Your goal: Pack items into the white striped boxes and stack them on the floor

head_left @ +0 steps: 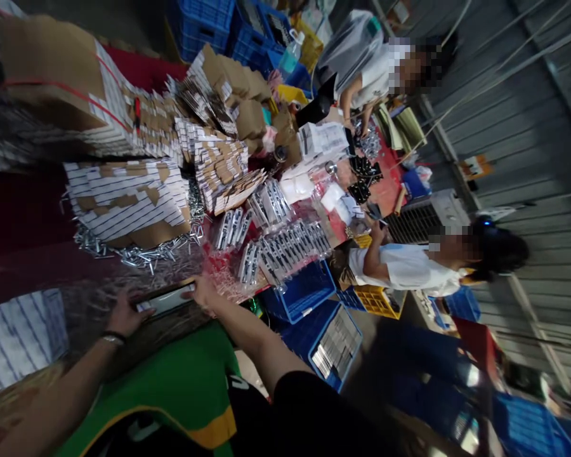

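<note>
One flat pack (165, 301) gripped at ends by left hand (124, 315), right hand (203, 291); fingers closed.

The person is wearing a green top (181, 387) with a yellow band running along its lower edge and black fabric showing below it. A dark bracelet (113, 336) is circling the wrist just behind the left hand (126, 315). Behind the right hand (204, 292), a black short sleeve (314, 406) is covering the upper arm, leaving the forearm bare.

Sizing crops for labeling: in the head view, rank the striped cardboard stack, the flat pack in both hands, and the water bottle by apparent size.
1. striped cardboard stack
2. flat pack, held between both hands
3. water bottle, smallest, though it is farther away, so true size is unsure.
</note>
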The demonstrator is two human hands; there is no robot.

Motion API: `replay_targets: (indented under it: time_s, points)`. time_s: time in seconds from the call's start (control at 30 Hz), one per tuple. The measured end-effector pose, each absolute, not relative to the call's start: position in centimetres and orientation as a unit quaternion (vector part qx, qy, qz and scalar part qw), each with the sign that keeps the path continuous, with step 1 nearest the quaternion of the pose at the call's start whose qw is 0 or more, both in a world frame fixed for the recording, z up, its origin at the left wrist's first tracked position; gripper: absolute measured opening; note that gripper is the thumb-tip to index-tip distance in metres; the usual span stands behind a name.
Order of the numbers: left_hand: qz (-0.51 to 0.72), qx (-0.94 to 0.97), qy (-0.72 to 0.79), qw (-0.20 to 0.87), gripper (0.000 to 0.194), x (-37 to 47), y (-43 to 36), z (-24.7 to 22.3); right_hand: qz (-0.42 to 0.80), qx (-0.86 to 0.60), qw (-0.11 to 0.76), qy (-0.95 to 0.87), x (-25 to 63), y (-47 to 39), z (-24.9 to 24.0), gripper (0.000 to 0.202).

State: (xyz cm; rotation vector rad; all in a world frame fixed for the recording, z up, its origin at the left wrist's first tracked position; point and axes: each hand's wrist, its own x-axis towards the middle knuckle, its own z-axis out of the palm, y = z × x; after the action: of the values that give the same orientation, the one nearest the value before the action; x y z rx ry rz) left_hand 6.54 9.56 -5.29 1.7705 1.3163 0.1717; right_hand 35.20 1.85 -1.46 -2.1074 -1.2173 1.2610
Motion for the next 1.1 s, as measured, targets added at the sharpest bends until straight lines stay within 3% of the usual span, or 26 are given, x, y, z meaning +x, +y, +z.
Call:
replay_targets:
  time_s: [0.1, 0.2, 0.27, 0.4, 0.63, 0.77, 0.87, 0.97, 1.03, 1.1]
  points:
    - [0.002, 0.816, 0.430, 0.386, 0.069, 6.1, 9.4, -4.3, 0.469, -0.670, 0.133, -0.560, 36.0, 1.7, -0.6, 0.044]
    - [-0.079, 0.873, 0.374, 0.302, 0.072, 5.7, 8.2, -3.0, 0.464, -0.579, 0.032, -0.669, 36.5, 0.3, 0.4, 0.086]
    - [-0.105, 0.888, 0.348, 0.281, 0.077, 6.9, 7.2, -2.5, 0.403, -0.572, -0.038, -0.713, 35.9, -0.6, 0.3, 0.100]
    - [-0.123, 0.889, 0.346, 0.275, 0.073, 10.4, 7.1, -2.6, 0.296, -0.623, -0.035, -0.723, 34.1, -1.3, -0.9, 0.084]
    - [-0.134, 0.895, 0.308, 0.292, 0.066, 9.7, 6.2, -3.4, 0.294, -0.601, -0.097, -0.737, 33.0, -1.4, -1.1, 0.095]
    - [-0.118, 0.893, 0.350, 0.258, 0.074, 11.3, 4.7, -3.4, 0.269, -0.612, -0.105, -0.737, 32.2, -1.8, -0.3, 0.107]
    - [-0.137, 0.880, 0.360, 0.279, 0.066, 13.1, 5.3, -2.1, 0.269, -0.601, -0.089, -0.747, 33.0, 1.7, 1.0, 0.077]
    - [-0.120, 0.845, 0.418, 0.312, 0.063, 11.9, 5.9, 0.3, 0.208, -0.678, 0.016, -0.705, 33.9, 9.1, 2.9, 0.046]
    - [-0.060, 0.804, 0.503, 0.313, 0.057, 8.4, 5.7, 2.2, 0.157, -0.759, 0.088, -0.625, 33.9, 14.8, 4.0, 0.064]
    - [-0.008, 0.740, 0.616, 0.269, 0.052, 3.2, 5.3, 4.3, 0.134, -0.803, 0.093, -0.573, 33.6, 19.5, 4.6, 0.099]
